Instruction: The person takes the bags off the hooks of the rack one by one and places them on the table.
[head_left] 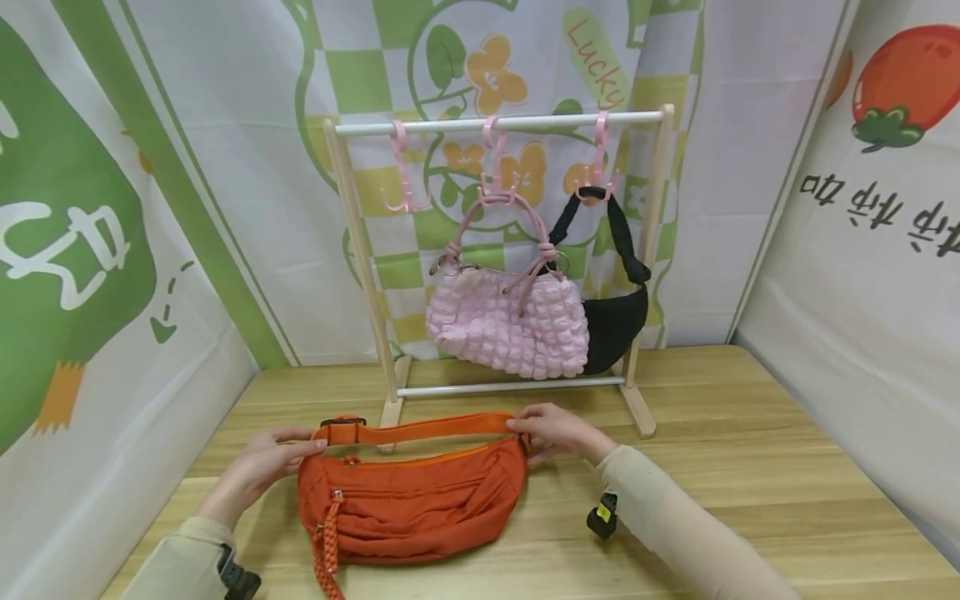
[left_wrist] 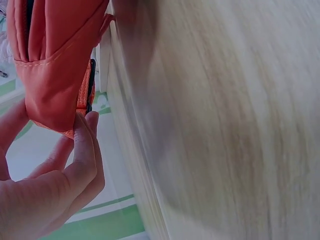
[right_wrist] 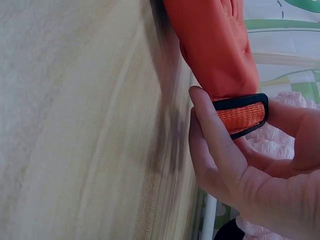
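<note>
Left hand and right hand, fingers curled, each pinch one end of the orange waist bag. Beyond the hands hangs a pink puckered handbag.

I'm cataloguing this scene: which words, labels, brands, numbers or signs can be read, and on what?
"Lucky", on a pale green tag printed on the back curtain.
Right wall: dark Chinese characters, partly cut off, not legible with certainty.
Left wall: white characters, cut off, unreadable; a green dashed arrow.
Yellow wrist patch: too small.
Orange bag: none visible.
</note>
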